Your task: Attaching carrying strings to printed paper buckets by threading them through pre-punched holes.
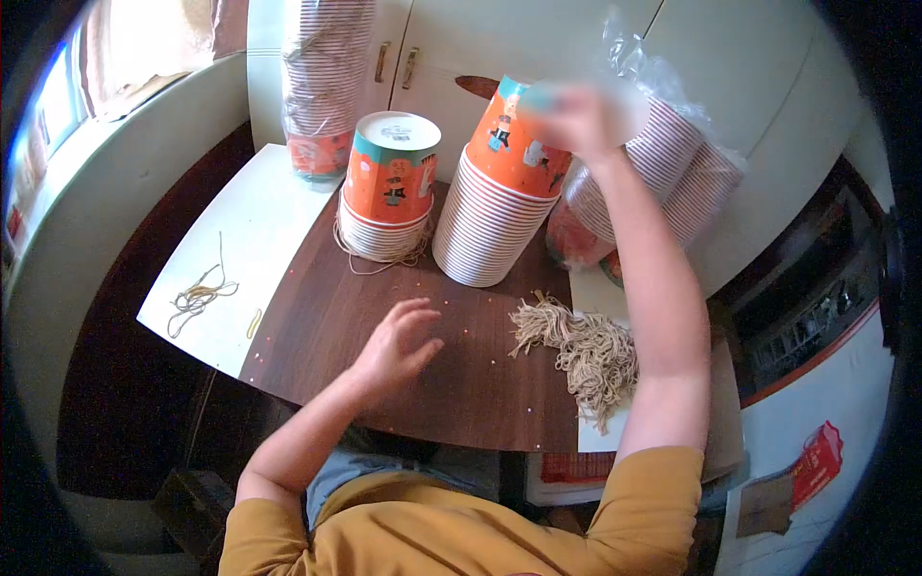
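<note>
My right hand (581, 120) is at the upturned base of the top paper bucket (509, 144), orange and teal with printed figures. A blur covers its fingers, so their grip cannot be made out. That bucket tops a tall, leaning stack of nested paper buckets (490, 226) with white rims. My left hand (399, 341) hovers over the brown tabletop (384, 403), fingers apart, holding nothing. Left of the tall stack stands a shorter upside-down stack of the same buckets (389, 182), with beige strings (379, 259) around its lower rims. A bundle of beige strings (576, 355) lies at right.
A plastic-wrapped bucket stack (327, 86) stands at the back left. More bagged buckets (663, 173) lean at the back right. Loose string (197, 298) and a small yellow band (254, 324) lie on the white left section. Behind are white cupboard doors (519, 38).
</note>
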A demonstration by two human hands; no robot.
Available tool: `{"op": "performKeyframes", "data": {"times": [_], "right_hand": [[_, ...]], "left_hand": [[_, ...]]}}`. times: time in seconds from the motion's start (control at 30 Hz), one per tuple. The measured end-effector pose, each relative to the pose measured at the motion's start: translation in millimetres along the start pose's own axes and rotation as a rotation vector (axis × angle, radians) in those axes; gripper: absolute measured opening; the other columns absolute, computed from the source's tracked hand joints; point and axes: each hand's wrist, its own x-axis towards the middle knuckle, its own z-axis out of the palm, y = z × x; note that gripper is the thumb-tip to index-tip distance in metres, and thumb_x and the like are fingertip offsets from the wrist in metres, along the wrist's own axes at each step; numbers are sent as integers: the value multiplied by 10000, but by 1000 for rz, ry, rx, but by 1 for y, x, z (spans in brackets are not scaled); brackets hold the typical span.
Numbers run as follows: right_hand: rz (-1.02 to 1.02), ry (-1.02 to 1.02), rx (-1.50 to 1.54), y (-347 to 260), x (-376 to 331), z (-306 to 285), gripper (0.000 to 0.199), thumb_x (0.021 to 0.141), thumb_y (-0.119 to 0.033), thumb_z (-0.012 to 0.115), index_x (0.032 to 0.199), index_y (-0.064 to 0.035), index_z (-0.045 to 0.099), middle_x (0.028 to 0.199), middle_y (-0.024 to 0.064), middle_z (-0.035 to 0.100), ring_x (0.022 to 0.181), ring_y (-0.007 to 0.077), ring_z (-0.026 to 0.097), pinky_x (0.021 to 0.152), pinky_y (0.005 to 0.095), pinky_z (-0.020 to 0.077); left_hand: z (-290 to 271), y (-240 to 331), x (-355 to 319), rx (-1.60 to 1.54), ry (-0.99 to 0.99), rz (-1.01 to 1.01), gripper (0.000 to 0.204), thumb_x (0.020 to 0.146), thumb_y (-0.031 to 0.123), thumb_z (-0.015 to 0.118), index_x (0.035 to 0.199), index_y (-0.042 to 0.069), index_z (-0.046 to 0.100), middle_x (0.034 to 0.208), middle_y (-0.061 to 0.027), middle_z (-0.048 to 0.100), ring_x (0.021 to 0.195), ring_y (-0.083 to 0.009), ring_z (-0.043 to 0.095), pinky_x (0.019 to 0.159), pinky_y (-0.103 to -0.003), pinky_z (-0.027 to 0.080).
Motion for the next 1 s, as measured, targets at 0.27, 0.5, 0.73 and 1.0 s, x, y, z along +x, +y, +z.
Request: {"op": "performKeyframes", "data": {"times": [0.27,0.5,0.73,1.0], "right_hand": [[-155,236,7,2,45,-42,357,748,-283,752,956,-4,672,827,127,703,728,204,678,681,307,524],[-282,848,233,-19,-1,-129,317,834,-239,727,975,24,620,876,64,656,773,127,596,718,246,479],[574,324,1621,-76,-207,-3,254,925,-235,561,1104,-57,589,1067,38,632,962,179,607,893,355,486],[710,-394,865,-17,-319,46,183,887,-195,617,985,-43,637,948,100,650,838,216,636,723,341,527]], "left_hand": [[-15,24,-37,-43,-21,-115,355,793,173,701,1113,51,609,1270,-189,509,1122,-375,539,934,-409,460],[-43,37,-39,55,200,71,378,750,63,713,1114,49,615,1237,-170,535,1162,-318,526,965,-404,440],[-53,93,-21,588,491,464,674,774,385,737,1297,56,468,1341,-221,438,1196,-354,447,993,-452,366],[-66,96,-27,490,-44,418,252,735,59,683,971,75,593,798,-38,554,799,-244,546,801,-396,404]]}}
